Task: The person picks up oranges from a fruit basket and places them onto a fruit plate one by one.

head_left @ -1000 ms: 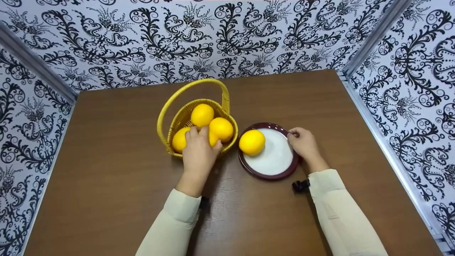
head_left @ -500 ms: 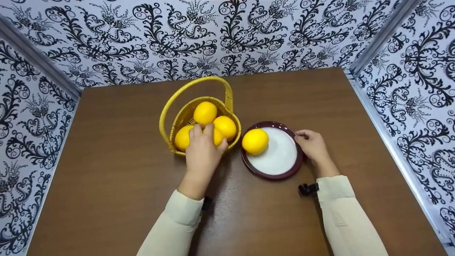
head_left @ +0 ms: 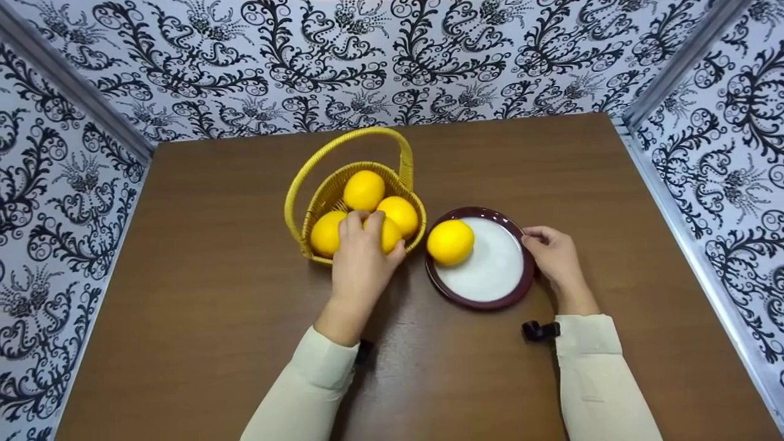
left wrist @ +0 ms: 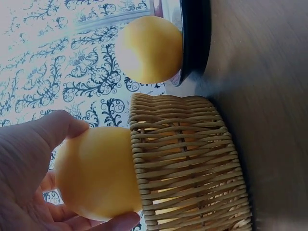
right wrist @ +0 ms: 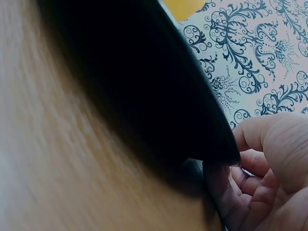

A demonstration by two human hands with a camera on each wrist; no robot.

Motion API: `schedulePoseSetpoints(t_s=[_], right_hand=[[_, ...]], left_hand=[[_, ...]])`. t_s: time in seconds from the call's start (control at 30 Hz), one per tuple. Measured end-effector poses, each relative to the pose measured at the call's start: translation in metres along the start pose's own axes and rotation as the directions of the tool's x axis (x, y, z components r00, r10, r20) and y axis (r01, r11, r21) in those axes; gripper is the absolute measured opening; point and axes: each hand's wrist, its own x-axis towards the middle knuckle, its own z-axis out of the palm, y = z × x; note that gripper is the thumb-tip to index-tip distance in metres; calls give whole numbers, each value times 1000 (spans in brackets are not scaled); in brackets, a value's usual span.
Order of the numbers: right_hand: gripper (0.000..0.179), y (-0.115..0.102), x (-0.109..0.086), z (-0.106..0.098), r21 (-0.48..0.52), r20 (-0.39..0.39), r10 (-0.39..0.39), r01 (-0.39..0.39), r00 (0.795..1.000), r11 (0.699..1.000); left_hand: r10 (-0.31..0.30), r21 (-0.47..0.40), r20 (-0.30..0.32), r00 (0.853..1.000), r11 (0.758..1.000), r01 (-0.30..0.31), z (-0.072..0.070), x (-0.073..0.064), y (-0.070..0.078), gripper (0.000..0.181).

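In the head view, a yellow wicker basket (head_left: 316,202) with a tall arched handle holds several yellow-orange oranges. My left hand (head_left: 362,263) reaches over its near side and grips one orange (head_left: 390,234). The left wrist view shows thumb and fingers spread around that orange (left wrist: 98,171), which stands out past the woven rim. Beside the basket, a dark red plate (head_left: 527,285) with a white centre carries another orange (head_left: 451,242) on its left side. My right hand (head_left: 557,257) pinches the plate's right rim, thumb above and fingers underneath, as the right wrist view shows.
Everything stands on a brown wooden table (head_left: 233,294). Patterned black-and-white panels (head_left: 343,67) enclose it at the back and both sides. Within the basket, other oranges (head_left: 364,190) lie close around the left hand.
The head view has shifted, so the scene sits farther right in the frame. The left hand stays on its orange in the basket, and the right hand stays at the plate's rim.
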Motion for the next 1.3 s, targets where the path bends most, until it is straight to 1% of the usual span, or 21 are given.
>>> schedulePoseSetpoints(t_s=[0.2,0.37,0.47,0.67,0.83,1.0,1.2,1.3], right_hand=[[32,3,0,-1,2,1,0,0,1000,1000],[32,4,0,-1,11,1,2,-2,1000,1000],[32,4,0,-1,16,-4,5,-5,1000,1000],[31,4,0,0,23,-7,7,-7,1000,1000],[31,5,-1,-1,18,-1,0,0,1000,1000],[32,5,0,-1,7,-4,-2,3,1000,1000],[32,6,0,-1,16,-2,3,-3,1000,1000],[32,6,1,0,27,5,5,-5,1000,1000]], left_hand=[[14,-10,30,999,1000,-14,1,-2,-3,56],[36,-23,0,999,999,-36,3,-5,-2,57],[58,-48,-19,998,997,-59,3,-6,2,55],[97,-102,-23,995,990,-99,4,-10,13,55],[143,-136,-29,989,980,-146,4,-13,21,54],[174,-150,-6,985,974,-173,8,-16,28,54],[196,-149,40,980,971,-188,15,-24,33,55],[198,-140,60,978,972,-188,20,-28,36,54]])
